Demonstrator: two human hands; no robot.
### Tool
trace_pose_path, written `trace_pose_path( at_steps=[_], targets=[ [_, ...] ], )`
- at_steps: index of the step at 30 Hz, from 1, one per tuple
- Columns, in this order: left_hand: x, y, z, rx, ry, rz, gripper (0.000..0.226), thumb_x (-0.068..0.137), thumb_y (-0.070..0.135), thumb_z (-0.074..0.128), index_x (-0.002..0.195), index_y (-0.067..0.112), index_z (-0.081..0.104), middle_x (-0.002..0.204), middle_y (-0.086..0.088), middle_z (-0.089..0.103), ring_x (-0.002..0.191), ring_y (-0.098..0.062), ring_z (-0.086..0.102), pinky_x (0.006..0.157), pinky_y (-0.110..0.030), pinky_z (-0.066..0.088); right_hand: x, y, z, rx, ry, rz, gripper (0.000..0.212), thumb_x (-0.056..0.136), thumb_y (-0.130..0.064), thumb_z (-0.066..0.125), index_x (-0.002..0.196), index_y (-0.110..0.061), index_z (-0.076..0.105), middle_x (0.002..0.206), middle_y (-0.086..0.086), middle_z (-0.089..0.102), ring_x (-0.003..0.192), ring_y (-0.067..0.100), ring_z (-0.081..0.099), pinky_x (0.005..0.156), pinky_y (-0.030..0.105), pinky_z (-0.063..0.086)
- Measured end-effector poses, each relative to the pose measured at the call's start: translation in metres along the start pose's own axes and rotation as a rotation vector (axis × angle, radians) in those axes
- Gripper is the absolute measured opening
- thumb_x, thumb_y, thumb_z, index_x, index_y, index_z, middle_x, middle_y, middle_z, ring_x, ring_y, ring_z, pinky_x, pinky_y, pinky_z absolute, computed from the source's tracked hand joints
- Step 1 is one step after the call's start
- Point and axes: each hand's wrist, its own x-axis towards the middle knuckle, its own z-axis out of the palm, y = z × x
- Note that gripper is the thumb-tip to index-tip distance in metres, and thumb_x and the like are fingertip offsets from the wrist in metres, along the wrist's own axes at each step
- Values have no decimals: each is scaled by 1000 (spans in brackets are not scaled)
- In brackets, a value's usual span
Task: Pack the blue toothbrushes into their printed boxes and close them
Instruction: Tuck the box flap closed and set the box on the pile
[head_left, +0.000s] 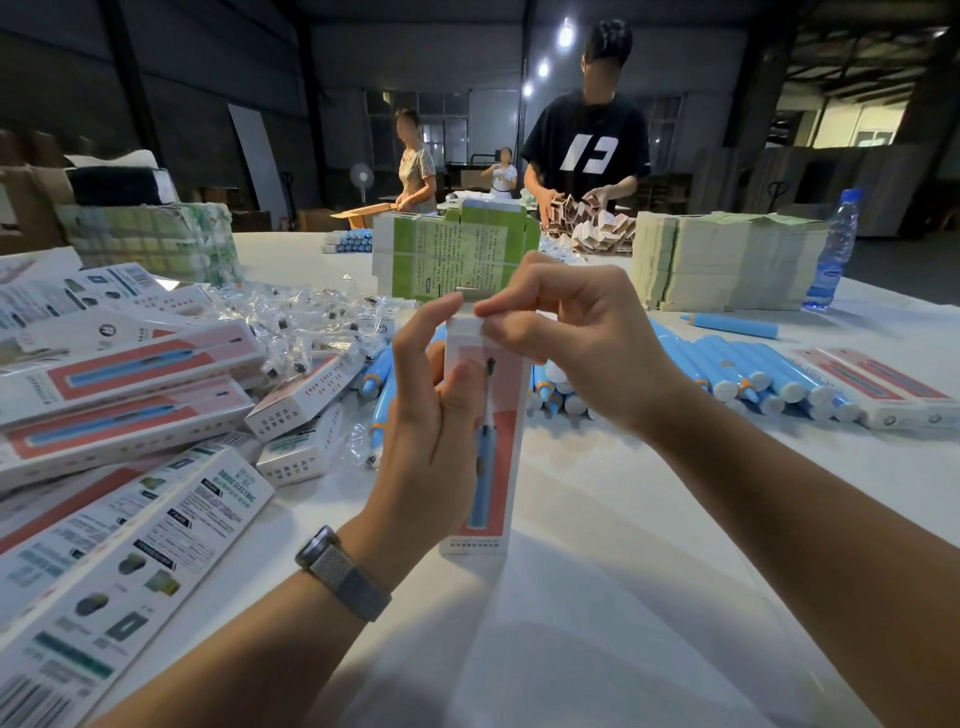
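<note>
On white table — dim warehouse behind

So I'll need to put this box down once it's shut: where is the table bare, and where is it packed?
Bare cloth lies near you, between your forearms and right of the box, below the loose toothbrushes. Another bare strip lies far left, beyond the clear bags. Crowded: the packed boxes at left and the flat cartons far right.
</note>
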Motion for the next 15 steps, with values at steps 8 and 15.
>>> trace_pose_path(
  at_steps=[8,15],
  targets=[
    [-1,1,0,-46,45,-39,22,102,36,35,113,55,40,95,-4,58,74,-42,55,59,-58,47,-3,5,-4,63,-60,74,14,85,-13,67,95,-18,75,82,-6,59,75,17,58,63,29,50],
    [-1,3,-1,-50,67,-105,19,103,37,35,105,55,39,92,-11,59,72,-42,56,60,-56,47,-8,14,3,-12,18,6,18,80,-13,75,95,-23,72,95,0,68,97,26,66,74,53,57]
  ],
)
